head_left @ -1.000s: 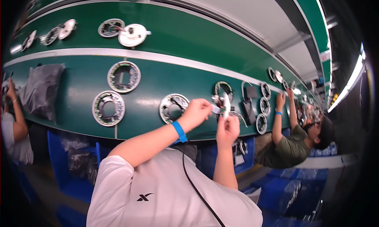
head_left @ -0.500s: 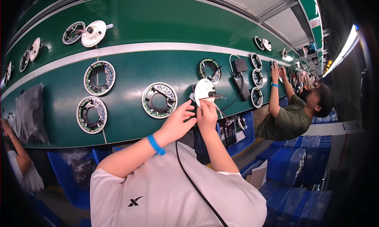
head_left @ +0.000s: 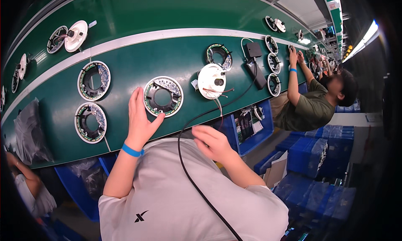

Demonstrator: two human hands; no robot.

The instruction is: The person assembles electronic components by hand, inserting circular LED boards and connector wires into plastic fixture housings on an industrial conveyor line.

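Observation:
Stretched along the left rim of a ring-shaped circuit board in a white housing (head_left: 177, 90), my left hand (head_left: 140, 117) has its thumb and fingers spread, touching or nearly touching it. My right hand (head_left: 212, 143) is off the bench's front edge, holding nothing, with fingers extended and slightly blurred. Beyond it a white round cover (head_left: 205, 75) with a black round part and thin loose wires lies on the green bench (head_left: 130, 58). Just behind the cover sits another ring board (head_left: 226, 64).
Two ring boards (head_left: 107, 79) lie at the left, near a grey plastic bag (head_left: 31, 134). A black box (head_left: 253, 50) and a black adapter (head_left: 256, 75) lie right of centre. A black cable (head_left: 201, 195) crosses my front. A co-worker (head_left: 318, 96) stands at the right.
The white cover has been let go and now lies on the bench. My left hand has moved left to the ring board; my right hand has drawn back toward me.

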